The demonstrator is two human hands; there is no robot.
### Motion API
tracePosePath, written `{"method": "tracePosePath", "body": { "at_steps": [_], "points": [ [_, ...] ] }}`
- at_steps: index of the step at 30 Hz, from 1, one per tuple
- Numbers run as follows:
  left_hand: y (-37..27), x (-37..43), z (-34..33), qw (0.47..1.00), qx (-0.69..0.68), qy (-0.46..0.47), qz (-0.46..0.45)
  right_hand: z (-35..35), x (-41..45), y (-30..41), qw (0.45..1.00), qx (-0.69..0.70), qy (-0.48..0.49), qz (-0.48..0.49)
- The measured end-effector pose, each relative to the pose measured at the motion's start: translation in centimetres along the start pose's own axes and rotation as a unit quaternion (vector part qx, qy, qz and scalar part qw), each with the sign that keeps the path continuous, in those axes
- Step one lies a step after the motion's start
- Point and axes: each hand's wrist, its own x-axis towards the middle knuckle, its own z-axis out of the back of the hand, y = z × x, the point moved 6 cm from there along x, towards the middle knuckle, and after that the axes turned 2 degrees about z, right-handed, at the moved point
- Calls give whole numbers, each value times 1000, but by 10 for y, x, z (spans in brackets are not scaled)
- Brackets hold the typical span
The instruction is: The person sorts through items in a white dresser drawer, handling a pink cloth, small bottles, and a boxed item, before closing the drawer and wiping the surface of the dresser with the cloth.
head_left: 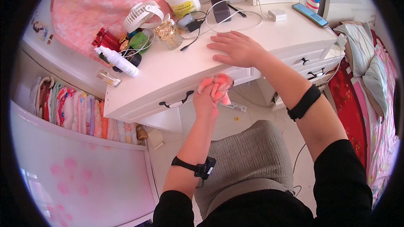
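Note:
A bunched pink plush cloth [221, 85] is gripped in my left hand [205, 97], just off the front edge of the white desk [151, 91]. My right hand [236, 49] lies palm down on the desktop with its fingers spread, holding nothing. Beyond its fingertips runs a white cable [221, 32], and a black adapter with a short cord [195, 25] lies up and left of it. To the left of these stand a glass jar with a gold lid [169, 36] and a white portable fan [142, 15].
A white spray bottle [121, 63], a small clear bottle [109, 77], a green jar [139, 42] and a large white tub [182, 0] crowd the desk's left and back. A phone [311, 15] and a white charger [277, 15] lie at right. Drawer handles [176, 100] protrude in front.

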Motion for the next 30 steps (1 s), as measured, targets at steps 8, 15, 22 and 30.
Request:
{"method": "tracePosePath", "body": {
  "at_steps": [8, 15, 22, 30],
  "points": [
    [34, 6, 33, 998, -17, -46, 38, -1, 4, 1, 1000, 8, 20, -1],
    [-3, 2, 16, 1000, -13, -4, -2, 3, 2, 5, 999, 12, 34, -9],
    [-21, -3, -3, 999, 39, -4, -19, 1, 0, 0, 1000, 1, 26, -13],
    [16, 6, 20, 1000, 15, -14, -3, -4, -1, 0, 1000, -5, -14, -6]
  ]
}}
